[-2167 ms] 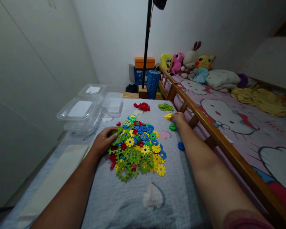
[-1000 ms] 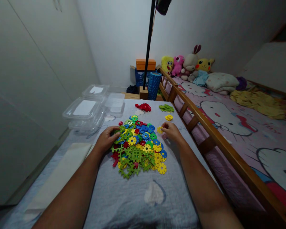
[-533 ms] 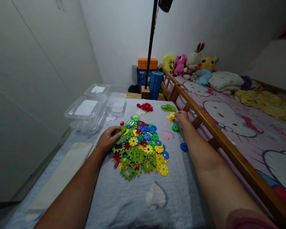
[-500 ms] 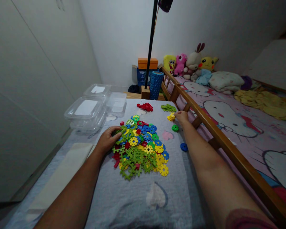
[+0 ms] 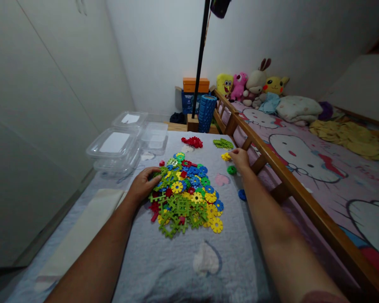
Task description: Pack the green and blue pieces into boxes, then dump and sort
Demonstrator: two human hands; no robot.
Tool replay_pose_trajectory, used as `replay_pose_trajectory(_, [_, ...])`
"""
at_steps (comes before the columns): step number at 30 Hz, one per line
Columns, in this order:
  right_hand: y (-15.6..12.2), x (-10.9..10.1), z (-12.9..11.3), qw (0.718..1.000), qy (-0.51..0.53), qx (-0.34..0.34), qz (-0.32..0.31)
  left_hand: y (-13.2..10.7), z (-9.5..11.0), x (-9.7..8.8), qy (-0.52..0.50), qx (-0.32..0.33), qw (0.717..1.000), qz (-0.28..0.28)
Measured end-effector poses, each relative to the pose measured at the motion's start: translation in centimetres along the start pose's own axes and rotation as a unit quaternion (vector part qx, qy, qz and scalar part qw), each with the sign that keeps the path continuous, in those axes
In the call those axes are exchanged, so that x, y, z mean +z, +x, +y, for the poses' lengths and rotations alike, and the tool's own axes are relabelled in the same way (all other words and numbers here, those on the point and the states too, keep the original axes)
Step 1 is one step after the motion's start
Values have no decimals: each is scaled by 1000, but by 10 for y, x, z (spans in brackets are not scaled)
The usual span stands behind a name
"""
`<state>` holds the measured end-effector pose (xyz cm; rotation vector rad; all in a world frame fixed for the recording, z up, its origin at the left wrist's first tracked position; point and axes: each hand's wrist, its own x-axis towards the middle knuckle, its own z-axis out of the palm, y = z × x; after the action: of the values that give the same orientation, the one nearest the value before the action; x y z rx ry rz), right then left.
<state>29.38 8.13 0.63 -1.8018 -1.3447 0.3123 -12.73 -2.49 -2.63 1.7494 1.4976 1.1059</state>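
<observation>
A heap of flat plastic gear and grid pieces (image 5: 186, 191) in green, yellow, blue and red lies on a grey-blue blanket (image 5: 189, 261). My left hand (image 5: 143, 185) rests on the heap's left edge, fingers curled over green pieces. My right hand (image 5: 239, 159) reaches to the far right, fingers bent, beside a small yellow pile (image 5: 225, 156). Whether it holds a piece is hidden. A single green gear (image 5: 231, 170) and a blue gear (image 5: 241, 195) lie along my right forearm. Separate red (image 5: 192, 142) and green (image 5: 222, 144) piles sit further back.
Clear plastic containers with lids (image 5: 118, 147) stand at the blanket's left rear. A wooden bed rail (image 5: 281, 176) runs along the right, with a pink cartoon-cat bedsheet and plush toys (image 5: 252, 82) behind it. A black pole (image 5: 200, 59), a blue roller and boxes stand at the back.
My right hand went from the heap's right edge with a yellow piece out to the yellow pile, and now has drawn back slightly. My left hand stays on the heap.
</observation>
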Motion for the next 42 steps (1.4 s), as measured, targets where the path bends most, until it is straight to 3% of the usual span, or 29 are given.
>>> replay_pose_trajectory(2, [-21, -1, -16, 998, 6, -34, -43, 0, -1, 0, 0, 0, 1000, -2])
replay_pose_trajectory(3, [-34, 0, -23, 993, -2, -66, -100, 0, -1, 0, 1, -1, 1000, -4])
replay_pose_trajectory(5, [-64, 2, -37, 964, -33, -121, -236, 0, -1, 0, 4, 1, 1000, -9])
replay_pose_trajectory(7, [-92, 6, -45, 940, -78, -162, -289, 1, -2, 0, 7, 4, 1000, -9])
replay_pose_trajectory(11, [-127, 13, -52, 937, -142, -182, -261, 1, -2, 0, 7, 4, 1000, -8])
replay_pose_trajectory(17, [-134, 15, -53, 941, -130, -163, -267, 0, -2, 0, 10, 2, 1000, -9])
replay_pose_trajectory(21, [-123, 11, -46, 950, -34, -130, -282, 1, -4, 0, 7, 5, 1000, -5])
replay_pose_trajectory(23, [-111, 3, -37, 961, 24, -100, -258, 2, -6, 1, 4, 6, 1000, -5])
replay_pose_trajectory(28, [-71, -23, -4, 992, 97, -18, -73, 2, -5, 0, 6, 3, 1000, -7])
replay_pose_trajectory(31, [-55, -31, 15, 995, 101, 12, -17, 1, -4, 0, 10, 1, 1000, -8])
replay_pose_trajectory(36, [-48, -28, 32, 997, 67, 28, -6, 1, -4, 0, 18, 4, 1000, -8])
replay_pose_trajectory(42, [-52, -28, 33, 998, -25, 47, -26, 1, -4, 0, 18, 3, 1000, -5])
